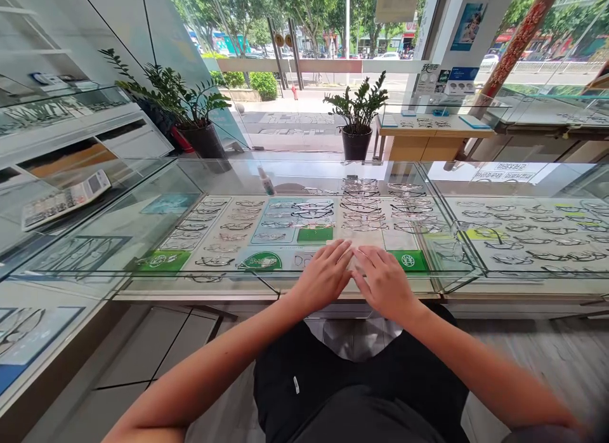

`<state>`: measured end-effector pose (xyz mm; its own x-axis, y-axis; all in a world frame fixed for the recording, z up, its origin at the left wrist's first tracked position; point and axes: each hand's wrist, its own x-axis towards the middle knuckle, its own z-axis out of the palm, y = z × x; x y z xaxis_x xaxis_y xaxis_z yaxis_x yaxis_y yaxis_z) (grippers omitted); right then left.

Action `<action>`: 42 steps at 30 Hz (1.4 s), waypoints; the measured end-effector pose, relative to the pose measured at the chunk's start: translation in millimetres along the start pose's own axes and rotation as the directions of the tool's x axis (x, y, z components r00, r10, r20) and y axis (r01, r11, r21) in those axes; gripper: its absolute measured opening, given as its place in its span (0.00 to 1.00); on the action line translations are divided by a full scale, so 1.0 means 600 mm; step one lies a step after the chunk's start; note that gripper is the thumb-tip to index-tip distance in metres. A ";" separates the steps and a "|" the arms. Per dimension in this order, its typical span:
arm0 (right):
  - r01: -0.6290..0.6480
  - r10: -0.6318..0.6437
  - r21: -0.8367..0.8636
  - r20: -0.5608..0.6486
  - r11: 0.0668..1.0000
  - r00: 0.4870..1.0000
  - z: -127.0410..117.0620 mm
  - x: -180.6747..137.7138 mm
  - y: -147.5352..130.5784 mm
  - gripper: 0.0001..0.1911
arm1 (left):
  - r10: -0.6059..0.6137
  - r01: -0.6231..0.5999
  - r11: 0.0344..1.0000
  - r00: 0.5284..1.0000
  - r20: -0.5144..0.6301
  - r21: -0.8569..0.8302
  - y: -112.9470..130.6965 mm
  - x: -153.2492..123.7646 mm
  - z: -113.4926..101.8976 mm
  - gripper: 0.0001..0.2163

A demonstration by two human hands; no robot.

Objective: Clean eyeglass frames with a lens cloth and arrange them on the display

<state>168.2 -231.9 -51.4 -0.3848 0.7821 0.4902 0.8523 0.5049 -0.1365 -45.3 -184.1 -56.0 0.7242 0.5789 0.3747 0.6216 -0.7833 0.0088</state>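
Observation:
My left hand [325, 275] and my right hand [383, 281] lie flat side by side on the glass top of a display counter [266, 284], near its front edge. The fingers of both are stretched out and hold nothing. Under the glass, rows of eyeglass frames [309, 211] lie on pale trays, with green brand cards [410, 259] among them. A small spray bottle [266, 181] stands further back on the counter.
A calculator [64, 198] rests on the glass counter to the left. Two potted plants [358, 122] stand by the shop window behind the counter. Another glass case [537, 233] with more frames adjoins on the right. Grey floor tiles lie below my legs.

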 end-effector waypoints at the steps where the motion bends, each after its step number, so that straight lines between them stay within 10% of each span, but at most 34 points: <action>1: 0.019 -0.019 -0.013 0.024 1.000 1.000 0.011 -0.008 -0.007 0.29 | 0.029 -0.029 1.000 0.999 0.041 0.004 -0.002 -0.004 0.005 0.26; 7: -0.055 0.064 -0.075 0.114 0.996 0.991 0.054 -0.032 0.009 0.45 | 0.059 -0.060 0.998 0.990 0.126 0.005 -0.023 -0.019 0.021 0.38; 21: -0.213 0.229 -0.127 0.123 0.969 0.966 0.044 -0.052 0.015 0.43 | -0.019 0.012 0.999 0.985 0.171 0.039 -0.020 -0.021 0.008 0.40; 32: 0.079 -0.088 -0.085 -0.106 0.993 0.990 0.012 -0.094 0.082 0.19 | 0.115 -0.119 0.991 0.991 0.064 0.064 -0.005 -0.014 0.014 0.29; 42: 0.191 -0.210 -0.107 -0.213 0.976 0.954 0.017 -0.096 0.094 0.18 | 0.211 -0.211 0.973 0.978 0.010 0.095 0.015 0.013 0.040 0.21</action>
<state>234.5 -244.7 -95.7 -0.4704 0.5625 0.6800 0.7961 0.6029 0.0519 -27.0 -180.9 -75.4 0.8418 0.4032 0.3588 0.4807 -0.8624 -0.1586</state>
